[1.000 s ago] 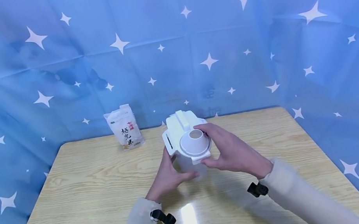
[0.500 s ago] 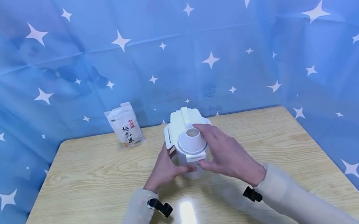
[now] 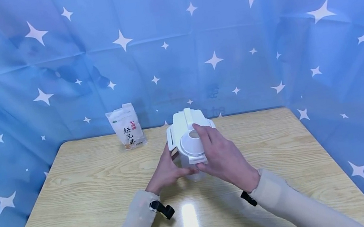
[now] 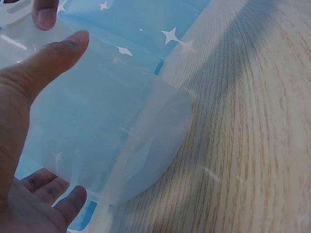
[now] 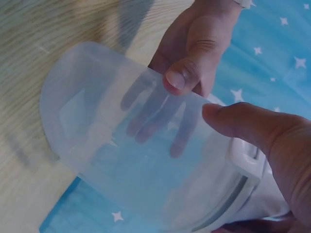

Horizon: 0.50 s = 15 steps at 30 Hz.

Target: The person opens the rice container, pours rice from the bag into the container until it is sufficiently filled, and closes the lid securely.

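Observation:
A translucent plastic storage container (image 5: 92, 102) with a white lid (image 3: 180, 124) is between both hands at the middle of the table. The lid has a raised handle bar, side clips and a cone-shaped round cap (image 3: 189, 146) at its near end. My left hand (image 3: 166, 172) grips the container's body from the left, thumb across the near face, other fingers round the far side. My right hand (image 3: 223, 158) holds the lid end from the right, its index finger by the cap's top and its thumb under the front clip. In the left wrist view the clear body (image 4: 107, 111) looks empty.
A white rice bag (image 3: 127, 128) with dark and red lettering stands at the back left of the wooden table (image 3: 93, 208). Behind the table hangs a blue curtain (image 3: 159, 61) with white stars. Black straps circle both sleeves.
My right hand has shifted left and turned, its index finger moving closer over the cap. The container has turned slightly upright and facing me. My left hand keeps its grip.

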Each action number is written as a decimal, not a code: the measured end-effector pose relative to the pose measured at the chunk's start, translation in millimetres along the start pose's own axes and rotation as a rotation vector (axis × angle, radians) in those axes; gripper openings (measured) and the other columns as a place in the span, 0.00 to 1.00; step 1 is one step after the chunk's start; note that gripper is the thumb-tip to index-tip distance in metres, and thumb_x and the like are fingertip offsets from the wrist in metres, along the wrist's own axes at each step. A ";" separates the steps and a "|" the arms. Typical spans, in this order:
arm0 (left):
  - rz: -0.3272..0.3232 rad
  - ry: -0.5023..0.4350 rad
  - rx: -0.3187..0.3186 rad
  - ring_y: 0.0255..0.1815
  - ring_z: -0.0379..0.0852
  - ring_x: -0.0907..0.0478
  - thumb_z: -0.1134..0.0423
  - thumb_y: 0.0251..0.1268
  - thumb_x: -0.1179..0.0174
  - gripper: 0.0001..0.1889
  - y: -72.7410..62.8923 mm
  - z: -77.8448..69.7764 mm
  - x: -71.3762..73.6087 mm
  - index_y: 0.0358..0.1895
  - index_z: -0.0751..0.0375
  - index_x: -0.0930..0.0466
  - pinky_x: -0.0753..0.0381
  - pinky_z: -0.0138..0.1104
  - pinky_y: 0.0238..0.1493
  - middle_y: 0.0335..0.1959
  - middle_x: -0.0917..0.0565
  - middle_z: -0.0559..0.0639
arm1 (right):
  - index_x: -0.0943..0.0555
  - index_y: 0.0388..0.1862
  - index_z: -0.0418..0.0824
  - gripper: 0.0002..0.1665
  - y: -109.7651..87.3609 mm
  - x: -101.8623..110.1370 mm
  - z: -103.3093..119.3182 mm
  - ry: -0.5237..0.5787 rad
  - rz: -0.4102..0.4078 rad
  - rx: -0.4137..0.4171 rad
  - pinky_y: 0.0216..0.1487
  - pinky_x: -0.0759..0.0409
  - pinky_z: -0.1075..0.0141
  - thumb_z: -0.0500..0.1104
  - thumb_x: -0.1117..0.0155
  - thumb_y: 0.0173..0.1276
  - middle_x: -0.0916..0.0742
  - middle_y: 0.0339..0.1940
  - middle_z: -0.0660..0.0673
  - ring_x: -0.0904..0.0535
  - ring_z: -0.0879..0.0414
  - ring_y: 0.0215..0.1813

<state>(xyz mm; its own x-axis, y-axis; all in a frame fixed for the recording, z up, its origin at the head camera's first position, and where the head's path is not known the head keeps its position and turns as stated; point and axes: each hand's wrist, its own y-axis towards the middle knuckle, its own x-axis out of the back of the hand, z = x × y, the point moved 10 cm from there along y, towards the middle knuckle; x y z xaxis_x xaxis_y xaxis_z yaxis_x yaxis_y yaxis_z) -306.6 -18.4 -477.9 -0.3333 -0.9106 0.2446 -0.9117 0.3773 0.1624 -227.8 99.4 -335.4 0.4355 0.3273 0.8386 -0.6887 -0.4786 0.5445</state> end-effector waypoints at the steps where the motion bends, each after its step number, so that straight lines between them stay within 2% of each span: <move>1: 0.000 -0.002 0.001 0.80 0.47 0.41 0.60 0.37 0.13 0.69 -0.2 0.0 -0.1 0.79 0.23 0.56 0.33 0.51 0.80 0.77 0.39 0.32 | 0.39 0.76 0.33 0.66 0.7 0.4 1.5 -0.012 -0.001 0.009 0.42 0.08 0.59 0.48 0.13 0.41 0.18 0.55 0.34 0.17 0.44 0.52; 6: 0.002 0.003 0.005 0.80 0.46 0.41 0.59 0.38 0.14 0.70 -0.9 0.2 -0.4 0.79 0.22 0.58 0.33 0.50 0.80 0.77 0.40 0.32 | 0.36 0.74 0.30 0.64 5.1 3.8 8.4 -0.042 0.005 0.040 0.43 0.08 0.60 0.47 0.13 0.40 0.16 0.54 0.33 0.15 0.43 0.50; 15: -0.004 0.031 -0.021 0.80 0.46 0.41 0.62 0.38 0.15 0.68 0.3 1.2 0.9 0.79 0.24 0.55 0.33 0.52 0.79 0.76 0.38 0.32 | 0.34 0.68 0.31 0.63 9.9 4.4 11.9 -0.020 0.015 0.020 0.40 0.08 0.59 0.48 0.11 0.35 0.18 0.53 0.33 0.16 0.43 0.47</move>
<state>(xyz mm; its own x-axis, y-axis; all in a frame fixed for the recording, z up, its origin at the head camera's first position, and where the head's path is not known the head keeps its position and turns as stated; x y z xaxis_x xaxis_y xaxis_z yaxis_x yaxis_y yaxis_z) -307.5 -19.3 -478.8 -0.3222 -0.9064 0.2731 -0.9076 0.3778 0.1831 -225.8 86.4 -326.2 0.4371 0.3040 0.8465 -0.6834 -0.4996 0.5323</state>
